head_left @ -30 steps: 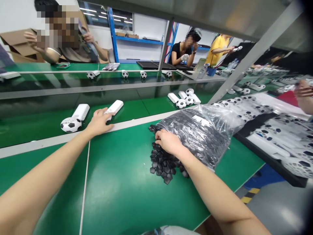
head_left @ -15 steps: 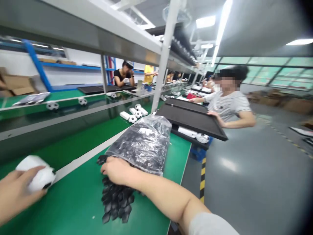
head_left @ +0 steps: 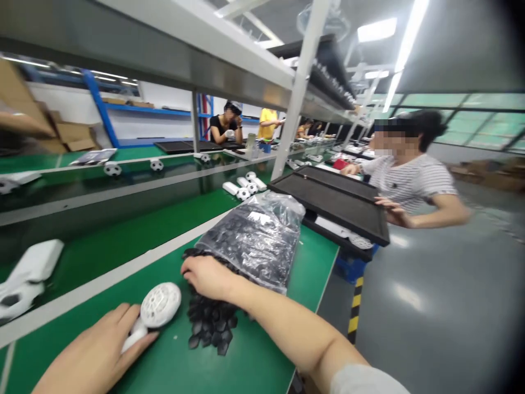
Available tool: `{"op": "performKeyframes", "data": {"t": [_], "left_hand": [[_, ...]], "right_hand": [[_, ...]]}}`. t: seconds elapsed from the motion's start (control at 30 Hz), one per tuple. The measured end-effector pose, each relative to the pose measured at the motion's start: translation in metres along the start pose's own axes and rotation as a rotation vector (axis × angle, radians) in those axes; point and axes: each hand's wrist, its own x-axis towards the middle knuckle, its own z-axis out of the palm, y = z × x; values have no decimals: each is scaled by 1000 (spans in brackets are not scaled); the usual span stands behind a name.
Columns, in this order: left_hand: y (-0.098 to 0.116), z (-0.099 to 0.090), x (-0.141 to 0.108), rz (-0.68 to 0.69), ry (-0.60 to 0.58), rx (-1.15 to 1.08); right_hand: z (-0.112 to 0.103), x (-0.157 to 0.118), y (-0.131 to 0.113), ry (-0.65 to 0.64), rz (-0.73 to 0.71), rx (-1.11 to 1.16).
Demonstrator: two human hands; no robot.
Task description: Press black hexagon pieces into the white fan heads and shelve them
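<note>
My left hand is closed around the short white handle of a round-headed white plastic piece. The head's patterned face, with small openings, is turned up just above the green bench. My right hand rests on a heap of black pentagon-shaped pieces, its fingers curled down among them; whatever is between the fingertips is hidden. Behind that hand lies a clear plastic bag full of the same black pieces, its mouth towards the heap.
White football-headed pieces lie on the green belt, with another at the left. A co-worker at the right holds a black tray over the bench's far end. A post and overhead shelf stand above.
My left hand has moved right, closer to the black heap, and the white piece in it now shows its patterned face. My view has swung left. My right hand stays at the heap.
</note>
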Motion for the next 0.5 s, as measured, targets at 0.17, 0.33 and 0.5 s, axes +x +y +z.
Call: {"op": "performKeyframes", "data": {"t": [0.17,0.33,0.5], "left_hand": [[15,-23,-8,-156,-78,-46],[15,-21,-4,-87,-16,-273],[22,-20,-8,-129,4,-221]], "right_hand": [[-2,-8,-11,97,-60,231],[2,-16,-25,-33,-38,523],[13,-20,-39,-7,-189,451]]}}
